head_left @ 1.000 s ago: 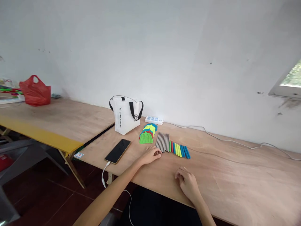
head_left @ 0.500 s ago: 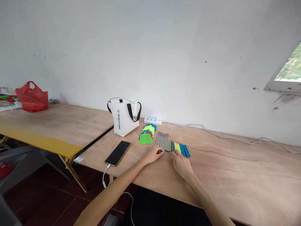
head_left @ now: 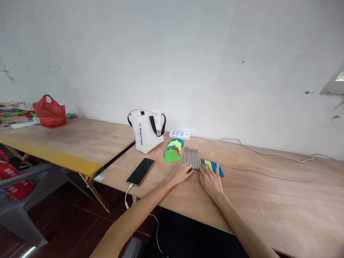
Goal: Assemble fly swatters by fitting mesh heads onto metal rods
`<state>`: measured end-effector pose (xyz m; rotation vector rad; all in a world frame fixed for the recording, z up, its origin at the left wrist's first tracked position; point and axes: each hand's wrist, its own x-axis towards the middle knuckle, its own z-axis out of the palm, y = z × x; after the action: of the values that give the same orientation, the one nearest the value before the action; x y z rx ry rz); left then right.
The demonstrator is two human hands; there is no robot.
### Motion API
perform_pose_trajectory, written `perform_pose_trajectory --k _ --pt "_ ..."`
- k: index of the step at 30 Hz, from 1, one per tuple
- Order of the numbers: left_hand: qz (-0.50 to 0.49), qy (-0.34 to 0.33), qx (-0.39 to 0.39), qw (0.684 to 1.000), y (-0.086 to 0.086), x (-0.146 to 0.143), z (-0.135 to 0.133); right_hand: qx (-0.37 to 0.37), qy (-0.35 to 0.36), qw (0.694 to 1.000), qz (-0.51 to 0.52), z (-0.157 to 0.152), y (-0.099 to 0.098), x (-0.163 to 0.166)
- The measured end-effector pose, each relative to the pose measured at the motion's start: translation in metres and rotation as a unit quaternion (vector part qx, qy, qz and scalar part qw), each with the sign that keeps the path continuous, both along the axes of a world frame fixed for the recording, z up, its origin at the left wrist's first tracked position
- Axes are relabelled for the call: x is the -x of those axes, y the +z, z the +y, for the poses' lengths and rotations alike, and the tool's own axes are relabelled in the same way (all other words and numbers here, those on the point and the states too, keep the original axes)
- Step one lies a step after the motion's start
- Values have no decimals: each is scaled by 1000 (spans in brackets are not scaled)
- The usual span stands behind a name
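My left hand (head_left: 184, 172) rests on the wooden table (head_left: 268, 193) with its fingertips at the near ends of a row of several grey metal rods (head_left: 191, 157). My right hand (head_left: 211, 178) lies flat, fingers spread over the near ends of several coloured handles (head_left: 213, 166) in green, red, yellow and blue. Just left of the rods is a fanned stack of coloured plastic mesh heads (head_left: 173, 149), a green one on top.
A black phone (head_left: 141, 171) on a white cable lies to the left. A white tote bag (head_left: 147, 129) stands behind it, a white power strip (head_left: 179, 134) by the wall. A second table (head_left: 53, 143) with a red plastic bag (head_left: 49, 111) stands further left.
My right hand moved forward from the table's front part onto the coloured handles. My left hand stayed by the grey rods. The view shifted slightly.
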<state>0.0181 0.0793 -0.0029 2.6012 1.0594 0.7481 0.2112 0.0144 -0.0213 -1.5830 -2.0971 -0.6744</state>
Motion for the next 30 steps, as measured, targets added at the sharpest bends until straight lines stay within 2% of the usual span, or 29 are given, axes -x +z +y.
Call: perform_pose_trajectory --k 5,10,15,20,30 --pt "-3 0 0 1000 1 1 0 -29 33 999 -6 -17 -2 0" --pt "-17 7 3 1000 0 0 -1 -41 70 997 17 -56 -4 -1" --pt "-48 79 2 996 5 6 3 -12 61 996 64 -88 3 -6" --pt "-46 150 -8 988 7 21 20 60 37 995 72 -93 13 -5" --pt "5 275 -44 961 0 43 41 80 41 987 133 -90 9 -10"
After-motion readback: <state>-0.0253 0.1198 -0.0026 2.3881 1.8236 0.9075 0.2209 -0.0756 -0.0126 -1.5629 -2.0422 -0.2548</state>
